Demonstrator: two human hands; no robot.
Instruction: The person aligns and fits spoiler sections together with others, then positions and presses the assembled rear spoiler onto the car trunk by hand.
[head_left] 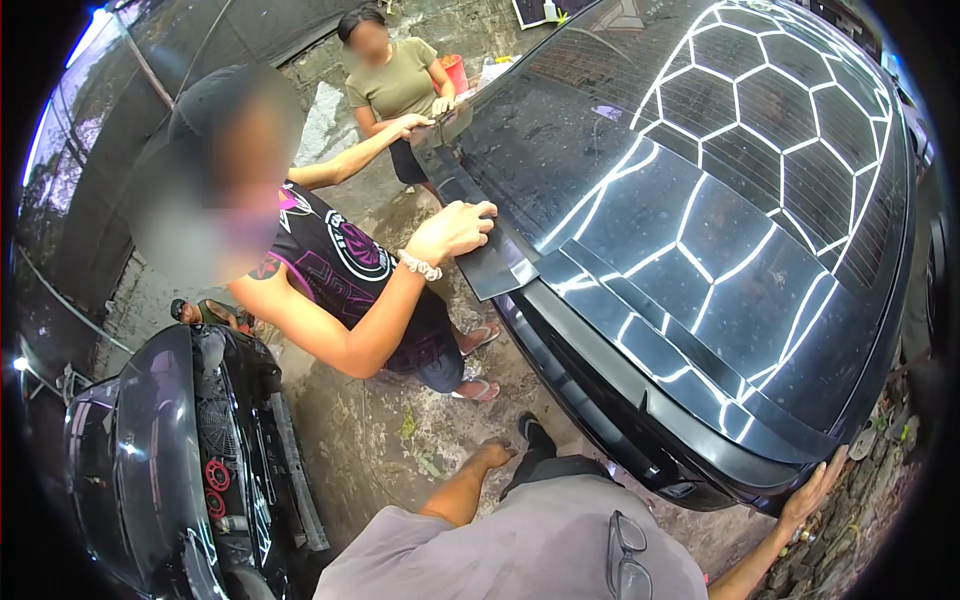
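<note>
My right hand (812, 492) rests with its fingers stretched out against the rear corner of a glossy dark car (690, 260). My left hand (493, 453) hangs low beside my dark trouser leg, away from the car, with nothing visible in it and its fingers loosely extended. Along the car's left side, a person in a black patterned sleeveless top (345, 250) has both hands on a long, flat dark strip (497, 265). The strip lies along the car's edge, one end sticking out over the side.
Another person in an olive shirt (400, 80) stands at the car's far side, one hand near the strip. At left is a second dark car (150, 440) with an exposed fan, and someone crouches behind it. Rough stones (880, 470) line the right side.
</note>
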